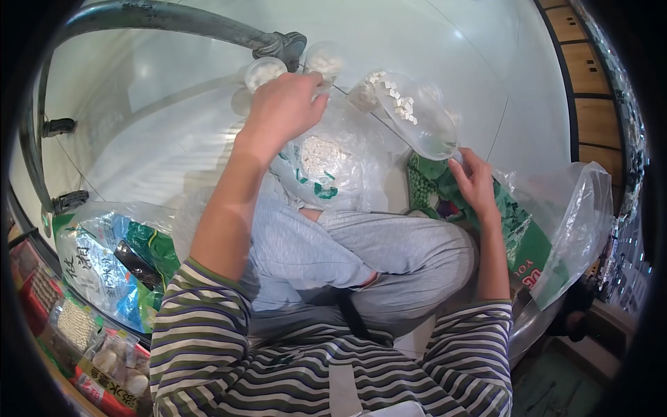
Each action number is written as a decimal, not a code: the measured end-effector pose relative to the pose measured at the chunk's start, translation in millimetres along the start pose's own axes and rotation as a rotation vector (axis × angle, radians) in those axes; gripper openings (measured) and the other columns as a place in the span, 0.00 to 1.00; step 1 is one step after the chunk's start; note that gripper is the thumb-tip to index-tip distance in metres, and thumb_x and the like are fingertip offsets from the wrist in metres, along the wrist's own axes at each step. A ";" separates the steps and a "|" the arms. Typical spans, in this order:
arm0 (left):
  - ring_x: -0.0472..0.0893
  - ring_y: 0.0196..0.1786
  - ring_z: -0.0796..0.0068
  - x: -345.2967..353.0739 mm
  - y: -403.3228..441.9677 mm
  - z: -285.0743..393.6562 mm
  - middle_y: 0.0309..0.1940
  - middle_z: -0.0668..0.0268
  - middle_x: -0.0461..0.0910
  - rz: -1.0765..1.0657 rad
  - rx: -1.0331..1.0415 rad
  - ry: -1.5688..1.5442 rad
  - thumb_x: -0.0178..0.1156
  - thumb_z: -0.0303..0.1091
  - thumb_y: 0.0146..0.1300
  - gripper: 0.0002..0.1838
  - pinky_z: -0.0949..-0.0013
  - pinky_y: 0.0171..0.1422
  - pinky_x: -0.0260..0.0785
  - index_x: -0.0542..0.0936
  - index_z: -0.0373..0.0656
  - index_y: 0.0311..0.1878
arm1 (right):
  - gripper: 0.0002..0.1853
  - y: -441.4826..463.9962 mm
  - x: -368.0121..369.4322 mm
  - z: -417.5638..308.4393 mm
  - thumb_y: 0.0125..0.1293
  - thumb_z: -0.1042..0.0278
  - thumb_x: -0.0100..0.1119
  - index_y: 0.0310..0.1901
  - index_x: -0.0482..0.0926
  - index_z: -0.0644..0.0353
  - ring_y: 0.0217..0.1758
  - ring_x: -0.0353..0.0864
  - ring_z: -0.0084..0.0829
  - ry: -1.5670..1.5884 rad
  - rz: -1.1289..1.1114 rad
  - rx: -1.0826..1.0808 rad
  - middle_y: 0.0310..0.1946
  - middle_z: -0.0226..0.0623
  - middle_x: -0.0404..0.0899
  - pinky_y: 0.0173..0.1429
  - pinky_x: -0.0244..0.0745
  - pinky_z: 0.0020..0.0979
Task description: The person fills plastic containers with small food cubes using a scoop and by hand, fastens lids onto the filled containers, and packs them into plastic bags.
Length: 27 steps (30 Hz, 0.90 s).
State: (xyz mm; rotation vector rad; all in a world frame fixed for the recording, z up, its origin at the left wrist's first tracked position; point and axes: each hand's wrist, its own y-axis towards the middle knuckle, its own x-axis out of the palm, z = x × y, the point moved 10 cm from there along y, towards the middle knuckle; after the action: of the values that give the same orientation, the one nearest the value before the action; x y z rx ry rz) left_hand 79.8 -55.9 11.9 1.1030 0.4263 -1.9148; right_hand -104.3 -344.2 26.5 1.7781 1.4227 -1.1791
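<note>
My left hand (pixel 288 104) hangs over the floor, thumb apart from the bent fingers, with nothing visible between them. Beside it stands a clear cup of white pieces (pixel 262 72), partly covered by the hand; a second clear cup (pixel 324 58) stands just beyond the fingertips. My right hand (pixel 474 181) pinches the near end of a clear plastic scoop (pixel 434 137), tilted towards upper left, with small white cubes (pixel 397 101) in it. Between my hands, a clear bag with pale pieces (pixel 324 157) lies in front of my crossed legs.
A grey metal frame (pixel 174 15) curves across the upper left. Green and clear packaging (pixel 517 233) lies at the right, with a blue and white bag (pixel 104 250) at the left. Packaged goods (pixel 76 323) fill the lower left. Wooden drawers (pixel 596 90) line the right edge.
</note>
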 end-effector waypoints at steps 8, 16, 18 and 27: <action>0.83 0.37 0.55 -8.9 1.9 -20.6 0.29 0.57 0.84 0.061 -0.136 0.078 0.58 0.40 0.62 0.14 0.56 0.43 0.74 0.83 0.44 0.46 | 0.17 -18.5 82.3 -42.1 0.65 0.59 0.61 0.48 0.76 0.63 0.37 0.81 0.51 -0.020 -0.124 -0.261 0.40 0.49 0.80 0.40 0.76 0.43; 0.83 0.36 0.56 -3.8 3.9 -19.6 0.28 0.59 0.83 0.039 -0.138 0.069 0.59 0.41 0.61 0.14 0.56 0.42 0.74 0.83 0.44 0.45 | 0.15 -28.1 178.2 -40.2 0.67 0.60 0.58 0.48 0.73 0.62 0.40 0.80 0.55 -0.006 -0.335 -0.401 0.40 0.52 0.79 0.45 0.76 0.48; 0.83 0.37 0.56 -4.3 3.6 -22.7 0.28 0.59 0.84 0.037 -0.145 0.061 0.59 0.41 0.62 0.14 0.57 0.42 0.74 0.83 0.44 0.45 | 0.16 -24.2 179.0 -48.0 0.66 0.59 0.59 0.48 0.73 0.62 0.39 0.81 0.54 0.015 -0.307 -0.438 0.40 0.51 0.79 0.44 0.77 0.48; 0.84 0.44 0.53 5.1 0.2 -33.4 0.38 0.56 0.84 -0.129 -0.237 0.138 0.58 0.42 0.61 0.17 0.52 0.48 0.75 0.82 0.46 0.50 | 0.15 67.2 73.8 -107.6 0.59 0.61 0.63 0.44 0.80 0.60 0.41 0.81 0.49 -0.001 0.224 -0.372 0.40 0.46 0.80 0.44 0.76 0.43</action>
State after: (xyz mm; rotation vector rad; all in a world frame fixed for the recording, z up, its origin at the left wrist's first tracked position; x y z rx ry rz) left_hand 96.5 -37.1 -10.7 1.0742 0.7976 -1.8471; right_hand -6.0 -237.6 3.2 1.6208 1.3024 -0.7448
